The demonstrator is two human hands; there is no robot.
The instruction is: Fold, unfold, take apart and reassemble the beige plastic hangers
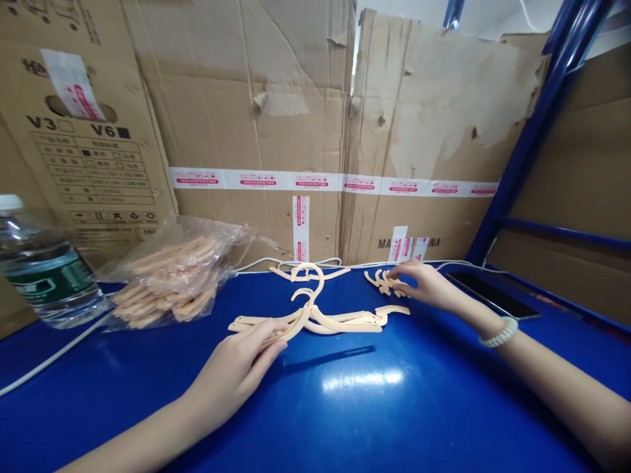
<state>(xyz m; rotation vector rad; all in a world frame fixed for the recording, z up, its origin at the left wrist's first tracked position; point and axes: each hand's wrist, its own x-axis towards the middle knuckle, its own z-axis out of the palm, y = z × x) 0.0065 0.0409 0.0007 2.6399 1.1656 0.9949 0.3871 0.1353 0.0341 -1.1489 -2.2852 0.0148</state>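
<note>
My left hand (246, 358) is closed on a peach-coloured plastic hanger (298, 326), thumb and fingers pinching one arm while its hook points up and away. Right behind it, more hanger parts (345, 322) lie on the blue table, overlapping so I cannot separate them all. My right hand (421, 284) reaches to a small pile of curved plastic hooks (382, 282) at the back right. Its thumb and index finger are apart at the pile's edge, and the fingertips partly cover some hooks. Another hanger (335, 274) lies farther back near the cardboard.
A clear plastic bag of hanger parts (167, 279) sits at the left, beside a water bottle (46, 276). A dark phone (493, 295) lies at the right. White cables (54, 355) cross the table (315, 420). Cardboard boxes (256, 131) and a blue post (522, 151) stand behind.
</note>
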